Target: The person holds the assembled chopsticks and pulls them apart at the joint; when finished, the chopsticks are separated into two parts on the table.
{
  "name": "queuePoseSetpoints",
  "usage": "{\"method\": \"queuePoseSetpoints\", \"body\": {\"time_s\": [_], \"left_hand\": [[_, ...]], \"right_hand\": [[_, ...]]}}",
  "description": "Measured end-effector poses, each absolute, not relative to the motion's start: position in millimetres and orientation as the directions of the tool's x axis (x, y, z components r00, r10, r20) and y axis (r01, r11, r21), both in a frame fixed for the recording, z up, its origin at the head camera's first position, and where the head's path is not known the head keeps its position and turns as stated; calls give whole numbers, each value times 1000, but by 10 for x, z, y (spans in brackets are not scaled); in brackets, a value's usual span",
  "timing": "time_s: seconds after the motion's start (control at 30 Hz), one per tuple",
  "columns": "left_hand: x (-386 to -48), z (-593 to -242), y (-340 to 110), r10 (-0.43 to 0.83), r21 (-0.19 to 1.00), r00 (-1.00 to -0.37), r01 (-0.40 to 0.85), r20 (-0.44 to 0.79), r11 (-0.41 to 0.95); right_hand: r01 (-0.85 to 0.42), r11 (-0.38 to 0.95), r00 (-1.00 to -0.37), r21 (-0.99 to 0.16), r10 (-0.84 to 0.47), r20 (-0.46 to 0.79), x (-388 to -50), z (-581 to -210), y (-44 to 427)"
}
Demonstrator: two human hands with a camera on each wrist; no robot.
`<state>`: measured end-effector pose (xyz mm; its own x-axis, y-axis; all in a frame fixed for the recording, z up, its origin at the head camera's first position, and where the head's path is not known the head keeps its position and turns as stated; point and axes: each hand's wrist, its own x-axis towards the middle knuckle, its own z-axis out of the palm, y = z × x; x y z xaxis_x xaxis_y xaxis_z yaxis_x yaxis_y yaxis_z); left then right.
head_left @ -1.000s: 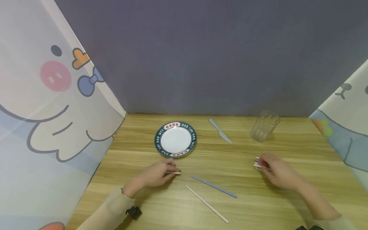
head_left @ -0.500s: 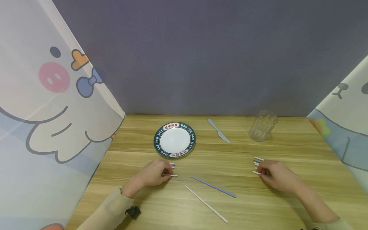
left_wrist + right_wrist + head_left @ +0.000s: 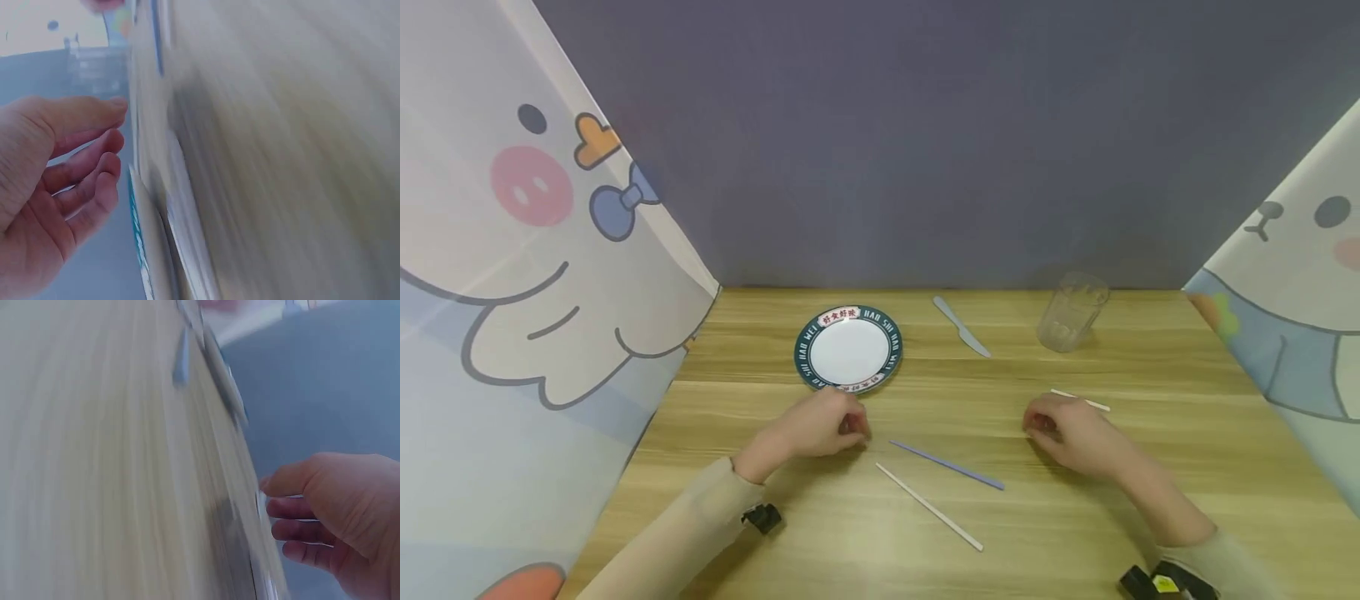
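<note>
My left hand (image 3: 822, 425) is above the table just in front of the plate (image 3: 848, 352), its fingers loosely bent with nothing between them. Pale sticks (image 3: 189, 244) lie on the wood below it in the left wrist view. My right hand (image 3: 1078, 433) hovers right of centre, likewise holding nothing. Behind its knuckles shows a thin white stick (image 3: 1096, 406); other sticks there are hidden in the head view. Between the hands a purple stick (image 3: 947, 465) and a white stick (image 3: 929, 507) lie slanted on the table, apart from each other.
The plate has a dark green lettered rim. Behind the purple stick lies a grey knife (image 3: 962, 327). A clear glass (image 3: 1072, 312) stands at the back right, near the dark rear wall (image 3: 880, 150). Cartoon-printed cloths (image 3: 587, 333) flank the wooden table (image 3: 1000, 392).
Both hands have let go of the sticks they held and moved inward, the right one further left. The view has shifted slightly. Plate, knife, glass and middle sticks keep their places.
</note>
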<state>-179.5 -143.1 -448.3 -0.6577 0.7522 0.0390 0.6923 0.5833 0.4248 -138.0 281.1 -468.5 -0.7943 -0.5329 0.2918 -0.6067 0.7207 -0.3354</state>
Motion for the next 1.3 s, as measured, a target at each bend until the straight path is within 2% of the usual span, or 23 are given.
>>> {"method": "queuePoseSetpoints", "body": {"time_s": [0.13,0.27,0.4,0.53,0.67,0.83,1.03,1.3], "left_hand": [[-1795,-4421,-1105,798,377,-599,755,63,537],[-1766,-4451,-789,837,322,-547,795,15,514],[-1779,-4538,-591,829,293,-554,783,-73,549],[-1810,-4564,-536,823,295,-560,773,-97,561],[-1856,-4571,-548,821,329,-568,766,-55,552],[-1955,-4479,-551,777,335,-622,756,96,563],[-2020,-4266,-547,715,348,-648,755,262,556],[-2035,-4160,-574,691,287,-633,774,350,564]], "right_hand": [[-659,648,-751,-382,-596,285,-1378,-4657,2454],[-673,586,-715,-450,-671,196,-1317,-4638,2149],[-646,596,-704,-476,-707,71,-1270,-4625,1977],[-614,615,-715,-494,-698,20,-1286,-4642,1935],[-615,628,-737,-477,-672,67,-1362,-4676,1951],[-645,657,-755,-391,-627,192,-1520,-4554,2012],[-695,653,-719,-303,-613,329,-1687,-4286,2034],[-717,643,-692,-270,-607,391,-1769,-4125,2042]]}}
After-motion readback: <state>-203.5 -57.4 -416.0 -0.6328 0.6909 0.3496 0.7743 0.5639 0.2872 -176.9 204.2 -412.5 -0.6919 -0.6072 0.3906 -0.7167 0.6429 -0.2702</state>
